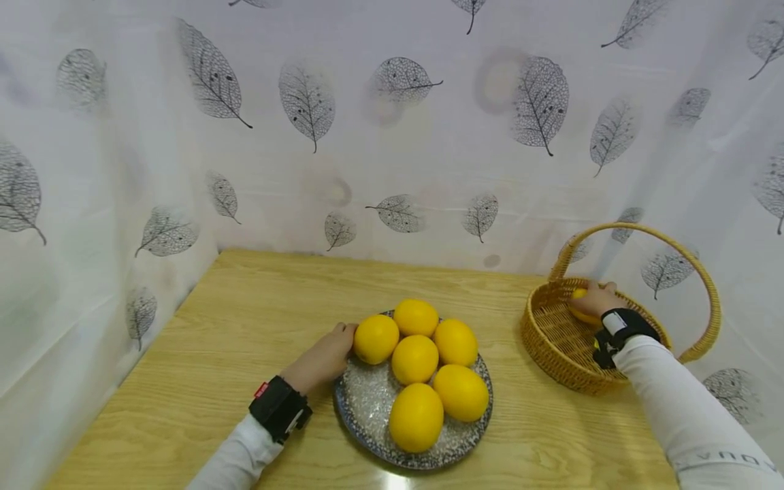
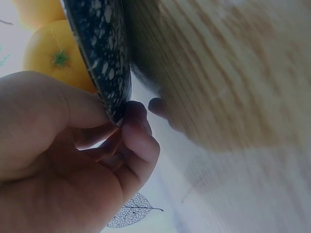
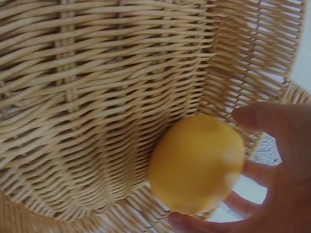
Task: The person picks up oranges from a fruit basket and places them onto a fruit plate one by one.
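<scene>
Head view is giving me the whole layout: my left hand is resting at the left rim of the plate, which is sitting on the tabletop with six oranges piled on it. In the left wrist view I am seeing that hand's grip pinching the plate's speckled edge, thumb above and curled fingers below, with one orange lying just beside the thumb.

My right hand is reaching into the basket, which is standing on the right side of the tabletop, apart from the plate, its handle arching over my wrist. That hand's grip is closing round a seventh orange inside the basket. The right wrist view is showing this fruit lying against the woven wall, with my fingers curling about its far side. I cannot tell whether it is resting on the basket floor or hanging just above it.

A white cloth with a leaf print is hanging behind and to both sides of the tabletop. Both arms are wearing white sleeves and black wrist straps.
</scene>
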Demonstrator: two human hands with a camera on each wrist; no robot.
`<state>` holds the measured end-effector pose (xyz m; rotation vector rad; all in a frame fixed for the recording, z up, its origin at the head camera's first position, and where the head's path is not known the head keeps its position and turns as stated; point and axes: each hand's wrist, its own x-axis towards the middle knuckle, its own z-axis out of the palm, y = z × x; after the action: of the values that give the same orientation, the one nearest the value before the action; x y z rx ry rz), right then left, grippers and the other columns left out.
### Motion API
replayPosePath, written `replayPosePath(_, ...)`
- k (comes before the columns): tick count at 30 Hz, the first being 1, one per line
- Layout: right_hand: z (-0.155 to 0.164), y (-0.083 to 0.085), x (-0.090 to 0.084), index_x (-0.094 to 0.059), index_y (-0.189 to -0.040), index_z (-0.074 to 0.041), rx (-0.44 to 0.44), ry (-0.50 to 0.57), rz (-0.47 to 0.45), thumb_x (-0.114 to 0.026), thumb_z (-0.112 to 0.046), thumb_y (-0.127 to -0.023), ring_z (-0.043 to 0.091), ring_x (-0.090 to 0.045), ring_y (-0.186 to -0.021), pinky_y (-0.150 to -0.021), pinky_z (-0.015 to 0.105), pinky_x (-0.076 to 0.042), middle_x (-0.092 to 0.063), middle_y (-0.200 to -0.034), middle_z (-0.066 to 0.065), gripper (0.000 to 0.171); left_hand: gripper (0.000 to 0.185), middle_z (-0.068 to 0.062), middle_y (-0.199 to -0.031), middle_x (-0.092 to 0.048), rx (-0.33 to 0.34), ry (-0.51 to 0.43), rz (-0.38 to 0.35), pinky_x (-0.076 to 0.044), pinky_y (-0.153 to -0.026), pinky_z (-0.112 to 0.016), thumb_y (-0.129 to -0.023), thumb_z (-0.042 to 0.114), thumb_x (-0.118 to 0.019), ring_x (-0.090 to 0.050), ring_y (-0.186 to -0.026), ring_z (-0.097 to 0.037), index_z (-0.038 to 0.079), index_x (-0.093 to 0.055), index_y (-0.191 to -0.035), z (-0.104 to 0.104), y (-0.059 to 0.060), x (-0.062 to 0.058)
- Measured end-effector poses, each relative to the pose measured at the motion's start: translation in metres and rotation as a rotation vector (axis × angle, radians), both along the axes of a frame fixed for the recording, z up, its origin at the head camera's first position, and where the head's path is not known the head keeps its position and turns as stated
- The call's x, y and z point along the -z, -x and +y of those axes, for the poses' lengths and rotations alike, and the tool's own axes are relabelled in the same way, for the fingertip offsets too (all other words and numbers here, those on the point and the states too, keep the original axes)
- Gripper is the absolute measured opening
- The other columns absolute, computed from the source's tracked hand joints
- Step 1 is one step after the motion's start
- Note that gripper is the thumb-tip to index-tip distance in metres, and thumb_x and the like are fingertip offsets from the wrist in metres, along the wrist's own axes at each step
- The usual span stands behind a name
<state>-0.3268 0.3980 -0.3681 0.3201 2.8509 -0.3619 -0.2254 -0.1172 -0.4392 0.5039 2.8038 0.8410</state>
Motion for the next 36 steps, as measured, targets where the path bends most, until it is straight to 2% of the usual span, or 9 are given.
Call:
replayPosePath(4, 0.001, -0.004, 0.008, -0.014, -0.148, 0.016, 0.039, 0.052, 0.035, -0.049, -0.029, -0.096, 0.075, -0.029, -0.125, -0.103, 0.073, -0.036, -0.005, -0.140, 0.053, 0.077, 0.060, -0.025, -0.122, -0.056, 0.003, 0.000, 0.002, -0.050, -0.106, -0.051, -0.085, -0.022, -0.050, -0.059, -0.112, -0.033, -0.011, -0.045, -0.143, -0.001, 0.000, 0.000)
replayPosePath(11, 0.012, 0.004, 0.020, -0.022, -0.135, 0.016, -0.012, 0.036, 0.121, -0.056, -0.030, -0.094, 0.074, -0.031, -0.114, -0.092, 0.075, -0.038, -0.012, -0.133, 0.050, 0.070, 0.059, -0.025, -0.122, -0.056, 0.002, 0.004, 0.004, -0.051, -0.106, -0.051, -0.086, -0.021, -0.051, -0.059, -0.111, -0.032, -0.011, -0.045, -0.143, -0.001, 0.001, 0.002)
replayPosePath(15, 0.015, 0.004, 0.018, -0.020, -0.147, 0.017, -0.032, 0.036, 0.094, -0.056, -0.035, -0.094, 0.074, -0.028, -0.117, -0.094, 0.076, -0.037, -0.010, -0.136, 0.050, 0.082, 0.056, -0.027, -0.122, -0.055, 0.004, -0.001, 0.020, -0.051, -0.105, -0.051, -0.087, -0.020, -0.050, -0.060, -0.112, -0.034, -0.012, -0.045, -0.143, -0.002, 0.001, 0.003)
replayPosePath(18, 0.017, 0.002, 0.017, -0.021, -0.150, 0.016, -0.040, 0.041, 0.076, -0.054, -0.038, -0.095, 0.073, -0.027, -0.120, -0.094, 0.077, -0.038, -0.009, -0.139, 0.050, 0.084, 0.053, -0.027, -0.122, -0.055, 0.014, -0.004, 0.036, -0.051, -0.104, -0.051, -0.090, -0.019, -0.048, -0.060, -0.113, -0.035, -0.013, -0.045, -0.143, -0.002, 0.001, 0.004)
replayPosePath(21, 0.019, 0.000, 0.019, -0.024, -0.148, 0.013, -0.048, 0.039, 0.083, -0.054, -0.040, -0.094, 0.073, -0.030, -0.119, -0.093, 0.075, -0.039, -0.012, -0.140, 0.051, 0.081, 0.052, -0.026, -0.122, -0.055, 0.021, -0.008, 0.042, -0.051, -0.104, -0.050, -0.091, -0.019, -0.047, -0.060, -0.113, -0.034, -0.013, -0.045, -0.143, -0.002, 0.001, 0.005)
replayPosePath(30, 0.014, -0.003, 0.018, -0.021, -0.144, 0.013, -0.044, 0.044, 0.084, -0.058, -0.037, -0.094, 0.070, -0.039, -0.113, -0.088, 0.068, -0.042, -0.024, -0.128, 0.052, 0.080, 0.059, -0.027, -0.122, -0.055, 0.017, -0.008, 0.033, -0.051, -0.104, -0.051, -0.085, -0.021, -0.050, -0.060, -0.112, -0.034, -0.013, -0.045, -0.143, -0.002, 0.002, 0.007)
replayPosePath(36, 0.013, -0.002, 0.021, -0.025, -0.143, 0.016, -0.076, 0.023, 0.106, -0.061, -0.035, -0.093, 0.073, -0.032, -0.121, -0.093, 0.073, -0.041, -0.019, -0.138, 0.054, 0.081, 0.059, -0.027, -0.122, -0.055, 0.018, 0.002, 0.035, -0.051, -0.104, -0.050, -0.085, -0.021, -0.050, -0.060, -0.112, -0.034, -0.013, -0.045, -0.143, -0.002, 0.002, 0.005)
